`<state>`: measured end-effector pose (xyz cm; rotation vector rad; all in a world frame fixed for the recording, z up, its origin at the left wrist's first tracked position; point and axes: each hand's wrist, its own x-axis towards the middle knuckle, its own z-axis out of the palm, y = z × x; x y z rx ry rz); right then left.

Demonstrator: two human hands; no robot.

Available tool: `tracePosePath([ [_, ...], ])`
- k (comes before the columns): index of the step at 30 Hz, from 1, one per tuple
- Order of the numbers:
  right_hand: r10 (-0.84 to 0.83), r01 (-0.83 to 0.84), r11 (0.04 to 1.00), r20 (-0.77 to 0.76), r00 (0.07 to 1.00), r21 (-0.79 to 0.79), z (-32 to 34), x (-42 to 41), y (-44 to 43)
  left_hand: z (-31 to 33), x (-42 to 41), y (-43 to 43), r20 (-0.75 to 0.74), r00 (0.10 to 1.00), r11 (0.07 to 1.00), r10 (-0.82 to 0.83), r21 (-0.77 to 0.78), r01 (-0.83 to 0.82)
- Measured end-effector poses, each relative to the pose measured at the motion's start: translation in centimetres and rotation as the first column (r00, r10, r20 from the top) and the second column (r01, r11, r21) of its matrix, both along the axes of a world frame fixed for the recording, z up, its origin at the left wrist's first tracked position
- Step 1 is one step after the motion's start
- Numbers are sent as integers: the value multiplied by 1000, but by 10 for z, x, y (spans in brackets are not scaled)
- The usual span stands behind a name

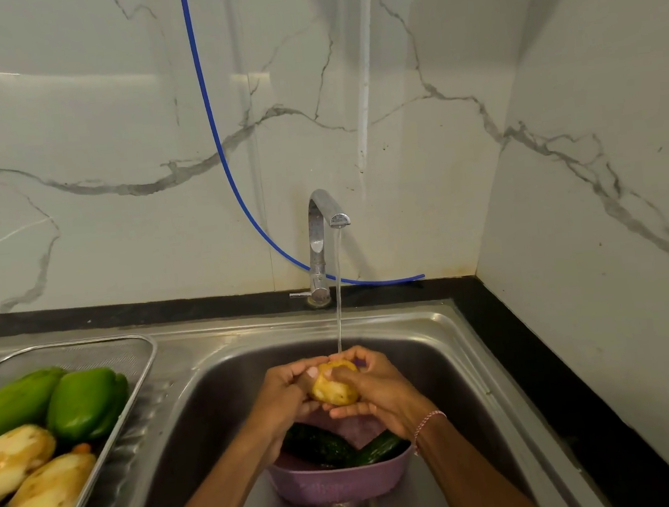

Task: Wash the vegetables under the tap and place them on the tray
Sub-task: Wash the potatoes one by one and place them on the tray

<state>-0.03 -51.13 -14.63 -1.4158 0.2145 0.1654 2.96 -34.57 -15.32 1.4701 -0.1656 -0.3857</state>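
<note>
The left hand (285,390) and right hand (376,389) together clasp a peeled potato (334,389) over the sink (439,366), right beneath the tap's (322,213) thin stream; the person should probably rotate it firmly, since it is likely slippery, before placing it on the mesh tray (151,351).

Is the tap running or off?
Running: a thin stream falls from the tap onto the potato gripped by the left hand and right hand.

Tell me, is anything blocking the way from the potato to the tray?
Nothing visible does. The left hand and right hand hold the potato under the tap; the tray lies left of the sink, with only bare steel between.
</note>
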Motion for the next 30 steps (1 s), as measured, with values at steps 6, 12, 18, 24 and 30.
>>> tracePosePath([
  [6,-22,20,992,-13,1000,-126,0,-2,5,2,-3,-1,33,998,999,-45,5,45],
  [12,155,-126,963,-109,982,237,3,3,-14,-9,7,1,-20,998,998,61,36,-60],
  [18,211,-185,929,-47,976,320,9,-2,-23,-5,5,-2,-103,991,995,89,-40,-93],
  [24,-20,20,999,-5,1000,47,9,7,-3,1,1,-5,-212,977,994,-2,-104,-20],
  [30,-13,-3,993,-133,991,-120,6,5,-5,-3,-2,-5,-220,975,990,-27,132,57],
])
